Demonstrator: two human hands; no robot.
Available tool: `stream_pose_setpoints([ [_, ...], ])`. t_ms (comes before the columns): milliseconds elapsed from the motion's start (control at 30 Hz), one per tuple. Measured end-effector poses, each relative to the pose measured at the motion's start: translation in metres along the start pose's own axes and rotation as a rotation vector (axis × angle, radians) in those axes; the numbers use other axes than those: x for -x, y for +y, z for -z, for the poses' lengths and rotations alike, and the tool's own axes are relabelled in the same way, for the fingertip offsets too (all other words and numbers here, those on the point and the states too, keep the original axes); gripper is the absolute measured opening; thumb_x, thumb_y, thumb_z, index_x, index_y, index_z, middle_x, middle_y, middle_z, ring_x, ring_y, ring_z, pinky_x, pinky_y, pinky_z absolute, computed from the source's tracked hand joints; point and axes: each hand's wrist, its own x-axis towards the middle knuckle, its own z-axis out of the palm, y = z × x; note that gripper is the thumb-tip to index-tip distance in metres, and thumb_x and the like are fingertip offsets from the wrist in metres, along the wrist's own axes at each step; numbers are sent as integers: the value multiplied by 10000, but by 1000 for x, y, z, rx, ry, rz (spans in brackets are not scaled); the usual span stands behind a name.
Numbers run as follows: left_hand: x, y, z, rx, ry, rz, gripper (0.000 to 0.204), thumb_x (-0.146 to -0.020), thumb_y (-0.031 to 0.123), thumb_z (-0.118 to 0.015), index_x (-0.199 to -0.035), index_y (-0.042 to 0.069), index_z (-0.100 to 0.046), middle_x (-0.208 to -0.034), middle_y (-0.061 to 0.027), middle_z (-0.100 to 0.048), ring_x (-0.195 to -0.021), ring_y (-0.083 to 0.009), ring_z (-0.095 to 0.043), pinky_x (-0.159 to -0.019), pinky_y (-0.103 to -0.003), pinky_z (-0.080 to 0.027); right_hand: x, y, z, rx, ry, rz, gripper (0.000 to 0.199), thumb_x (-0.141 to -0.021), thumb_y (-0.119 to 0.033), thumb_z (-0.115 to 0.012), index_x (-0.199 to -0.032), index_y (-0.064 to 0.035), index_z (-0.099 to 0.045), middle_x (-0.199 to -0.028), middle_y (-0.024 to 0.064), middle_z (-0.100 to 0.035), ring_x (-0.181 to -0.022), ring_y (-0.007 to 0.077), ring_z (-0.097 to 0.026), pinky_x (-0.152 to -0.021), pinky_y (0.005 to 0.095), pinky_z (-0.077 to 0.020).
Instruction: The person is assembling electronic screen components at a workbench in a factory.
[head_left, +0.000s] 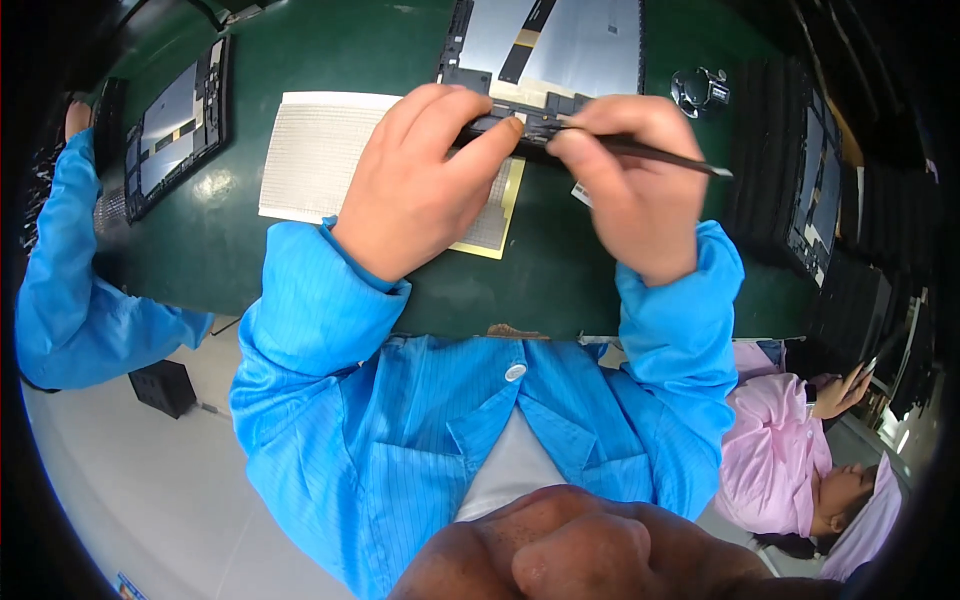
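A partly assembled flat device (580, 55), with a silver back, black frame and dark flex strip, lies in front of me at the far middle. My left hand (425, 175) is closed on its near edge, thumb and fingers pinching the black frame. Held in my right hand (640, 180) are dark slim tweezers (660, 152), their rear end pointing right. The tip meets the frame beside my left thumb; fingers partly hide it. Under my left hand lies a pale sheet (315, 150) with rows of small pieces, and a yellow-edged sheet (490, 235).
Similar devices sit at the left (180, 125) and in a dark stack (790, 160) at the right. A small shiny black-and-silver item (700, 92) lies on the green table (330, 50). Co-workers sit at left, in a blue sleeve (65, 300), and right, in pink clothing (775, 450).
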Motion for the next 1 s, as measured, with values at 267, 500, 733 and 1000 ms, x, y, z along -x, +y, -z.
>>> stream_pose_setpoints([
  [267,7,-7,-5,31,-33,-21,543,-616,-30,-687,-1134,92,-583,-1192,-144,-505,-1112,-358,-466,-932,-417,-417,48,12,-10,-295,-54,-484,153,-852,-7,-606,-938,-2,-480,-837,88,-582,-781,135,-612,-686,253,-507],
  [500,6,-4,-8,26,-3,11,432,-656,-22,-644,-1060,127,-615,-1127,-113,-533,-1072,-334,-489,-896,-402,-456,47,19,-11,-205,-75,-471,121,-845,0,-609,-901,5,-501,-820,82,-582,-773,132,-607,-666,249,-495],
  [733,5,0,-7,12,-6,35,411,-675,-15,-642,-1055,140,-612,-1127,-119,-525,-1098,-348,-475,-913,-413,-449,48,18,-12,-218,-56,-431,125,-838,25,-602,-904,10,-497,-822,95,-583,-766,153,-625,-670,258,-509],
  [1000,4,5,-6,-5,-40,80,385,-701,-7,-651,-1051,147,-604,-1160,-122,-506,-1131,-369,-447,-933,-425,-445,5,-10,22,-263,87,-126,127,-848,8,-601,-920,23,-497,-819,114,-608,-737,172,-645,-666,267,-535],
])
